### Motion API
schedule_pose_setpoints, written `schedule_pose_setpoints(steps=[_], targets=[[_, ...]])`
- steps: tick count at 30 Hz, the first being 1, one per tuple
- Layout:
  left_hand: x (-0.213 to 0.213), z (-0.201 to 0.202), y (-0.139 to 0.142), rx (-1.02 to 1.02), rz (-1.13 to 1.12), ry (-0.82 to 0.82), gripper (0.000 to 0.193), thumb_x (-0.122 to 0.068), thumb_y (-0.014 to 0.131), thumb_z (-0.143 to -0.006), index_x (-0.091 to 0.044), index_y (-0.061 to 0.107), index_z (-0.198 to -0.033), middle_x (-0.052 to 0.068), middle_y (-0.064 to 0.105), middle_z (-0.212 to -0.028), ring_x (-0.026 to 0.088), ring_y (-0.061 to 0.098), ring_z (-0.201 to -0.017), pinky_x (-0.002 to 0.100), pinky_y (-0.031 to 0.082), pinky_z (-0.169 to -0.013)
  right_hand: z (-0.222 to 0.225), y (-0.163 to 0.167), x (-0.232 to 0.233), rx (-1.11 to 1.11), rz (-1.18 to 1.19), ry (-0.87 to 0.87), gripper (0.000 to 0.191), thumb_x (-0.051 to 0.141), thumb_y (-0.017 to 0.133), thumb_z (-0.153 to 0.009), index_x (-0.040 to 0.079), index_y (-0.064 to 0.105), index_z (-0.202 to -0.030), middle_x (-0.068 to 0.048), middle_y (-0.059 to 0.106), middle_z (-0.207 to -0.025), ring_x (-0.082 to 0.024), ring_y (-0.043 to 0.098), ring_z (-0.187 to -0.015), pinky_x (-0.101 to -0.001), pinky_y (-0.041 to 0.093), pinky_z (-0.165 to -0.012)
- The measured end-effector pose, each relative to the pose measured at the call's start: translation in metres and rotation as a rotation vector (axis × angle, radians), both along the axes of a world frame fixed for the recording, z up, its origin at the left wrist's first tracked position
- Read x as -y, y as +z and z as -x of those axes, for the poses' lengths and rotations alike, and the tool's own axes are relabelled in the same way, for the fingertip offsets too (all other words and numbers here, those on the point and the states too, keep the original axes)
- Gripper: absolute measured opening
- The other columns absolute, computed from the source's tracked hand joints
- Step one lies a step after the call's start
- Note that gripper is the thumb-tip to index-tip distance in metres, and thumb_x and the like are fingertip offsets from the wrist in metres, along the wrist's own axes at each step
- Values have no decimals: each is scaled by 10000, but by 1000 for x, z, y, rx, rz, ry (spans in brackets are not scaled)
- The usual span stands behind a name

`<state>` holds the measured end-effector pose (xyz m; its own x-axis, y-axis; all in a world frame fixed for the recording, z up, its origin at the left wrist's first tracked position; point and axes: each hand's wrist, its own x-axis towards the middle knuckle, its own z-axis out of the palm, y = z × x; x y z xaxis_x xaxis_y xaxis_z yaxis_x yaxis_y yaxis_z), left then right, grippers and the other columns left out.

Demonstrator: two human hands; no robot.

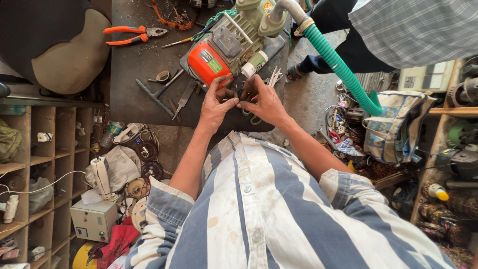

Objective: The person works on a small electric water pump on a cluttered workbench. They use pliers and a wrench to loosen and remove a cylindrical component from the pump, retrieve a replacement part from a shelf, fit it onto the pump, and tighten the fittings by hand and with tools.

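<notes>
Nearest the camera, a blue and white striped shirt (269, 214) is filling the lower view, and both bare forearms are reaching out from it toward a dark surface (134, 65). The left hand (216, 104) and the right hand (264, 102) are meeting at the near edge of that surface, fingertips pinched together on a small dark part (238, 97) held between them; its exact shape is too small to tell. Both hands are curling narrowly around it, fingers touching.

Just beyond the hands, a pump motor (224, 50) with an orange-red end cap is lying on the surface, touching a small white bottle (255, 62). A green ribbed hose (338, 67) is running from the motor's top fitting off to the right and down. To the left of the motor, flat metal tools (172, 92) are lying on the surface, and farther back, orange-handled pliers (132, 35) are resting near the far left corner. At the top right, another person in a checked shirt (418, 30) is standing beside the surface.
</notes>
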<state>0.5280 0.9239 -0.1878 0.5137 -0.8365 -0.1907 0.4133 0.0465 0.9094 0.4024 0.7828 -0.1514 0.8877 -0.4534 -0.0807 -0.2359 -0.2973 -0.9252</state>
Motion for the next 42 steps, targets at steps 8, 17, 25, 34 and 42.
schedule_pose_setpoints(steps=[8, 17, 25, 34, 42], targets=[[1, 6, 4, -10, 22, 72, 673, 12, 763, -893, -93, 471, -1490, 40, 695, -958, 102, 640, -921, 282, 513, -863, 3, 7, -1, 16, 34, 115, 215, 84, 850, -824, 10, 683, -938, -41, 732, -816, -121, 691, -721, -287, 549, -677], [-1, 14, 3, 13, 14, 177, 681, 13, 728, -929, -73, 436, -1539, 47, 677, -954, 111, 644, -885, 280, 540, -811, 9, 0, 15, 200, -397, -19, 115, 95, 710, -983, -8, 756, -960, -17, 781, -943, -71, 703, -867, -247, 584, -819], [-3, 17, -1, -13, 31, 332, 611, 45, 625, -961, -73, 456, -1536, 67, 671, -1010, 124, 675, -895, 274, 572, -784, -15, 20, 17, -27, 89, 91, 175, 62, 718, -868, 50, 792, -1026, -90, 753, -894, -137, 700, -763, -285, 563, -713], [-1, 23, 3, -42, 21, 424, 581, 57, 638, -959, -74, 486, -1505, 71, 652, -1088, 138, 692, -880, 280, 583, -752, -26, 18, 9, -17, 257, 24, 181, 65, 761, -829, 21, 668, -978, -119, 757, -878, -211, 749, -802, -333, 587, -763], [2, 27, 9, -99, -31, 428, 496, 36, 669, -933, -33, 517, -1400, 118, 736, -1086, 147, 701, -845, 294, 583, -734, -32, 14, 3, -113, -37, -93, 376, 54, 793, -838, 36, 524, -1100, -124, 800, -945, -150, 779, -892, -289, 606, -790]])
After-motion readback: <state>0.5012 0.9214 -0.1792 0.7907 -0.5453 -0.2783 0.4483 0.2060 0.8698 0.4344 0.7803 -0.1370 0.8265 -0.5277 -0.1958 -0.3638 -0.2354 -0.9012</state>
